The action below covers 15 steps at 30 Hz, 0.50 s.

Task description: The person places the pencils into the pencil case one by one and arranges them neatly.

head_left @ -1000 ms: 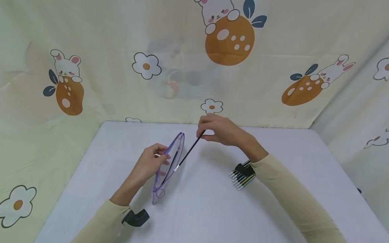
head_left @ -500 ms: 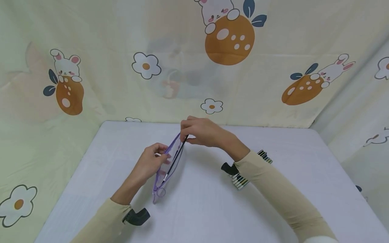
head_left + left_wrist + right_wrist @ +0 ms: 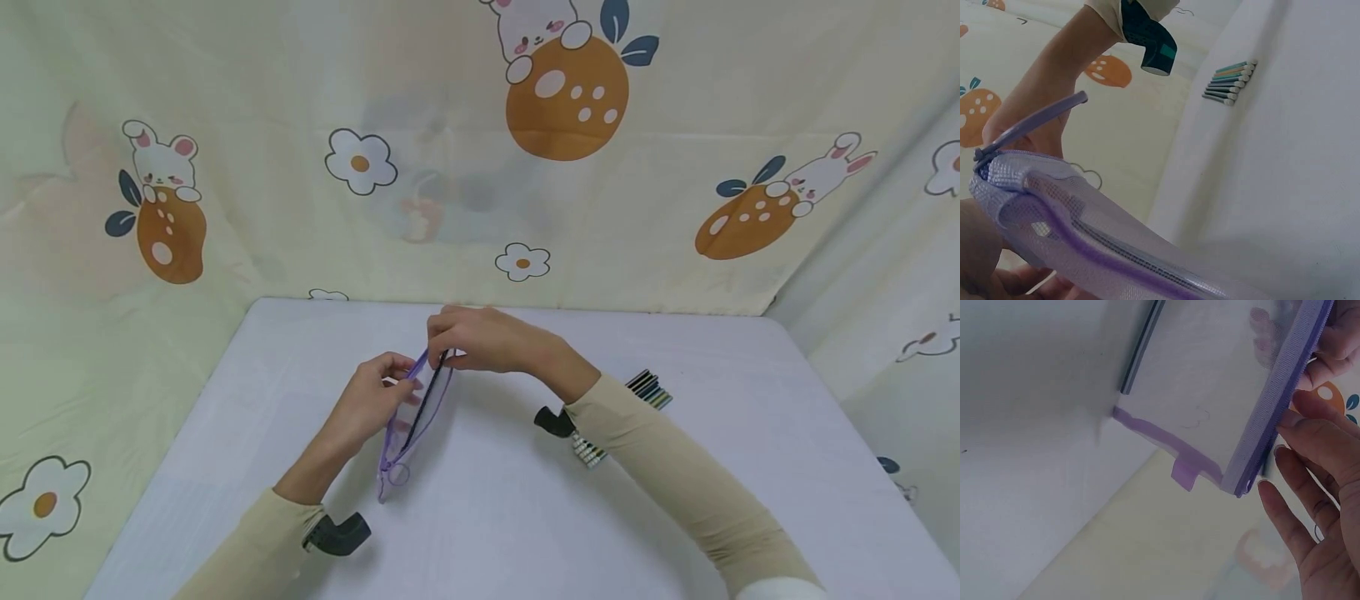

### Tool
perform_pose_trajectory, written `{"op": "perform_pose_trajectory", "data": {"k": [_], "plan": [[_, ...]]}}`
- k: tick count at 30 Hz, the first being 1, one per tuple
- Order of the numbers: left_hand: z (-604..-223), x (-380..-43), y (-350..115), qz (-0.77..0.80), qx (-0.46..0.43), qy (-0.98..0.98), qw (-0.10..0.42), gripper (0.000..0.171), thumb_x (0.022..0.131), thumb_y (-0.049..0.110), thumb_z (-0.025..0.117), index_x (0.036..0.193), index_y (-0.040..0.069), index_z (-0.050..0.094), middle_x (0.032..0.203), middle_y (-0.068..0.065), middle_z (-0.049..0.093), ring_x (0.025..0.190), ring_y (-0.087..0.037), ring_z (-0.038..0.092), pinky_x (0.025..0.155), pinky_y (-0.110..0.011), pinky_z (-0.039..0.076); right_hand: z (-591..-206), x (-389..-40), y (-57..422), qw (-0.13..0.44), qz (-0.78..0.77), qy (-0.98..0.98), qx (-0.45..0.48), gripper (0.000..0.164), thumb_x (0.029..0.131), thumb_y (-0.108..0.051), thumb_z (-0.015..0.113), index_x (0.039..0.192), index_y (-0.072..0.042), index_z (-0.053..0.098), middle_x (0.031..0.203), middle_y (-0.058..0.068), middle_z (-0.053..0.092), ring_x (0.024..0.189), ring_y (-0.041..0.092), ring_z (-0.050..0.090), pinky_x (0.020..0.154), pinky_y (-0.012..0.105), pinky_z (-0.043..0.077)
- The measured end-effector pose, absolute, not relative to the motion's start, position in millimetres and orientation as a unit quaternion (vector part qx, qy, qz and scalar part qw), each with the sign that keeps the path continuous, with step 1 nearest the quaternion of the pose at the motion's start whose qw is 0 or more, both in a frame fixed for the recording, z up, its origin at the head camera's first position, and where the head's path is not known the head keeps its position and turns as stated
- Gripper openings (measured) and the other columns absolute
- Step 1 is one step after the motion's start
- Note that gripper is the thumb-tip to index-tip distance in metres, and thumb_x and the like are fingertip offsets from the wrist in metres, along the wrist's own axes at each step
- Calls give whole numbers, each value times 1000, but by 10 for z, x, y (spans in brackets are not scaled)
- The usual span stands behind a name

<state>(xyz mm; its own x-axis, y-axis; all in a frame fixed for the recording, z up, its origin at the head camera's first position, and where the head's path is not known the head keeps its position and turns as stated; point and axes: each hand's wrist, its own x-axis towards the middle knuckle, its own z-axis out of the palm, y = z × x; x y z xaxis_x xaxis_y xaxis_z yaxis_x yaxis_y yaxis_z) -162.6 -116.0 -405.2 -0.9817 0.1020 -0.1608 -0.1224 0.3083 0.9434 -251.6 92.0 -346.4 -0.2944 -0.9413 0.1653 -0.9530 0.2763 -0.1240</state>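
Observation:
A purple-edged mesh zip pouch (image 3: pixel 1204 394) stands tilted on its side over the table, its zipped mouth spread apart. My left hand (image 3: pixel 370 393) grips the pouch by one long edge, fingers behind and thumb in front. At the far end of the mouth, my right hand (image 3: pixel 491 337) pinches the top of a black pencil (image 3: pixel 426 400), whose length lies within the pouch outline. In the right wrist view, the right thumb rests at the zip edge, and another dark pencil (image 3: pixel 1142 347) shows along the pouch's bottom. The purple wrist loop (image 3: pixel 1041 119) sticks out at the near end.
A row of several pencils (image 3: pixel 651 388) with white eraser ends lies on the white table (image 3: pixel 510 517), partly hidden under the right sleeve (image 3: pixel 660 467). Dark cameras are strapped on both wrists. A patterned curtain (image 3: pixel 420 75) hangs behind the table's far edge.
My right hand has moved left and down to the pouch, sliding the black pencil from outside into its mouth. The left hand and pouch have stayed nearly still.

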Motion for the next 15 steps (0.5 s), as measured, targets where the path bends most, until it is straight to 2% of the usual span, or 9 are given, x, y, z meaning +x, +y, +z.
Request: {"op": "perform_pose_trajectory", "data": {"k": [9, 15], "plan": [[-4043, -1622, -1192, 597, -2, 796, 93, 28, 101, 9, 56, 127, -2, 58, 111, -19, 63, 96, -29, 69, 67, -39, 65, -3505, -2547, 1109, 44, 144, -809, 569, 18, 91, -9, 76, 105, -20, 74, 111, -5, 63, 106, 13, 57, 88, 25, 55], [-4037, -1614, -1225, 598, -3, 795, 95, 29, 102, 10, 55, 128, -1, 57, 113, -20, 62, 98, -29, 69, 68, -40, 66, -3511, -2548, 1362, -1, 181, -829, 529, 23, 93, -15, 75, 115, -21, 72, 115, -6, 63, 109, 9, 56, 96, 26, 53]]}}
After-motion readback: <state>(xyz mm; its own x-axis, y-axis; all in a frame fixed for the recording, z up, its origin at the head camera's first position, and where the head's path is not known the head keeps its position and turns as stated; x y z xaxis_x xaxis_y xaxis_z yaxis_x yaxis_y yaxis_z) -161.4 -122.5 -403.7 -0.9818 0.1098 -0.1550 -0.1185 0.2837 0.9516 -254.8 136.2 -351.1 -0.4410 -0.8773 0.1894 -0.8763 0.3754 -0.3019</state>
